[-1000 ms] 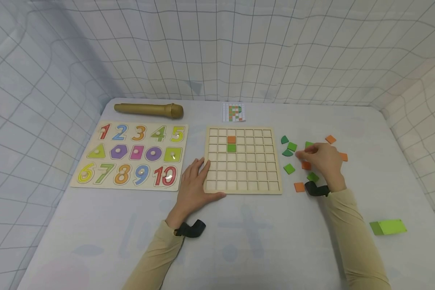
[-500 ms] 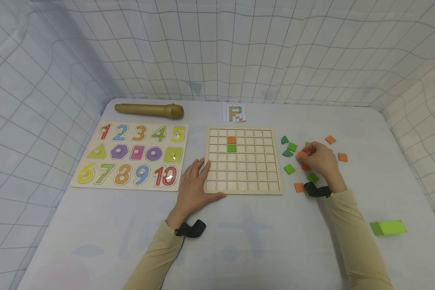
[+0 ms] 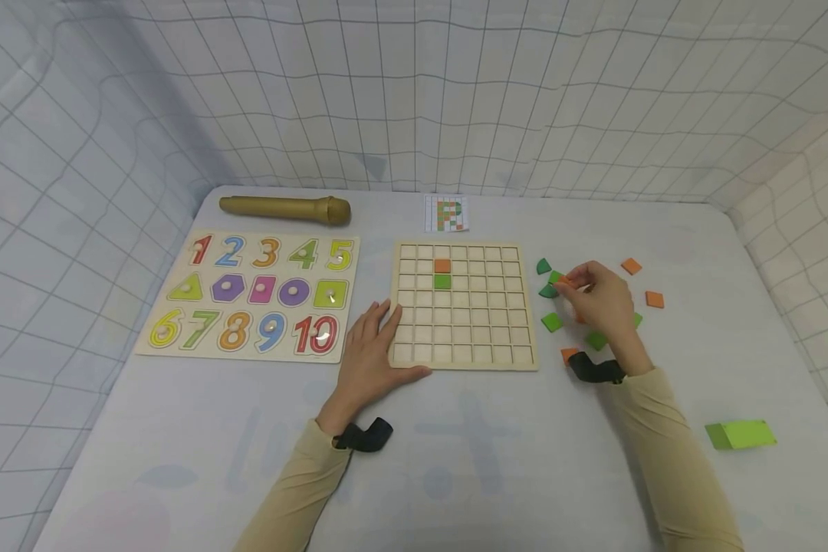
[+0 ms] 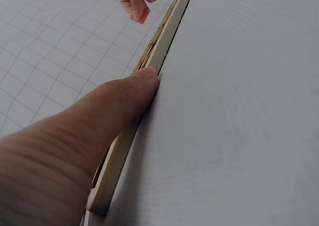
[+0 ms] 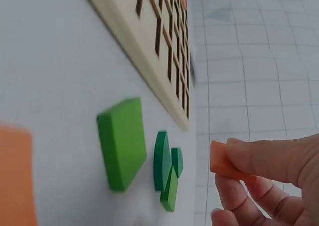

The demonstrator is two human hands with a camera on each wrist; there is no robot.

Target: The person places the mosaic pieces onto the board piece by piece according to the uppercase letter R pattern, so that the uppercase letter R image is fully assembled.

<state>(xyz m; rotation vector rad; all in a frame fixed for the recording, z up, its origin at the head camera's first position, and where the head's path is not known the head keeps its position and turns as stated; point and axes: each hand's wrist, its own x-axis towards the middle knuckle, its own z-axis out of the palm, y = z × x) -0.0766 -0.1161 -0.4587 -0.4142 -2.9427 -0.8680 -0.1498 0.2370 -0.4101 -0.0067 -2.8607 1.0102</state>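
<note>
My left hand [image 3: 367, 368] rests at the near left corner of a wooden grid board [image 3: 465, 368]. Its fingers lie along the left side, and in the left wrist view the thumb [image 4: 119, 99] presses against the front edge. Inside the grid sit an orange tile [image 3: 442, 265] and a green tile [image 3: 442, 281], one below the other. To the right of the board, my right hand [image 3: 603, 299] pinches a square orange tile [image 5: 218, 158] between thumb and fingers, raised over the loose pieces. Below it lie green square tiles [image 3: 552, 322] and dark green quarter-circle pieces [image 3: 543, 266].
A small printed pattern card [image 3: 446, 214] lies behind the board. On the left are a number and shape knob puzzle [image 3: 248, 299] and a gold toy microphone [image 3: 283, 208]. More orange tiles [image 3: 654, 300] lie beyond my right hand; a bright green block [image 3: 740, 434] stands at the right.
My right hand has lifted an orange tile from the pile and moved slightly left and back with it, uncovering a green tile to its right. The left hand and board stay put.
</note>
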